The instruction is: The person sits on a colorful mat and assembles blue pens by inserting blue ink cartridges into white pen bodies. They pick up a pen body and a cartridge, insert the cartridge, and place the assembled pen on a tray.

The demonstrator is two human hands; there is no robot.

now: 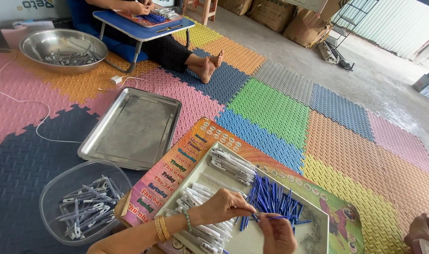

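Observation:
My left hand and my right hand meet over a white tray on a colourful low table. Between their fingertips they pinch a thin blue pen refill. A heap of blue refills lies in the tray just beyond my hands. White pen barrels lie in the tray's far corner, and more white barrels sit under my left wrist. Small metal springs are scattered at the tray's right side.
A clear plastic bowl of white pen parts stands at my left. A bare metal tray lies on the foam floor mats. Farther off are a steel basin and a seated person at a blue low table. Cardboard boxes stand behind.

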